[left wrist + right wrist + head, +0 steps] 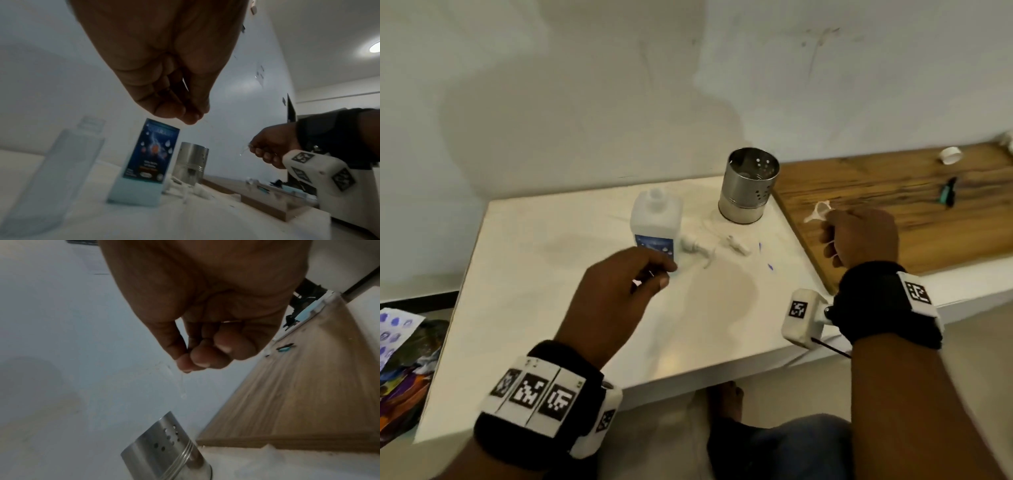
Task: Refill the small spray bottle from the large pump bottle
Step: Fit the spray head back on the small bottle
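Note:
The large pump bottle (656, 219) stands uncapped on the white table (534, 274); its blue label (152, 149) faces my left wrist. Its white pump head (697, 247) lies beside it, and a small white spray head (738, 245) lies further right. The small clear spray bottle (61, 162) stands open-necked left of the large one, hidden under my left hand in the head view. My left hand (654, 274) hovers just in front of the large bottle, fingers curled against the thumb (189, 116), with nothing seen in them. My right hand (828, 222) pinches a small clear funnel (818, 212) above the wooden board.
A perforated steel cup (750, 185) stands behind the pump head at the table's back right. A wooden board (893, 192) adjoins on the right, carrying a white cap (951, 155) and a small dark-and-teal item (948, 192). Coloured papers (400, 359) lie at the left edge.

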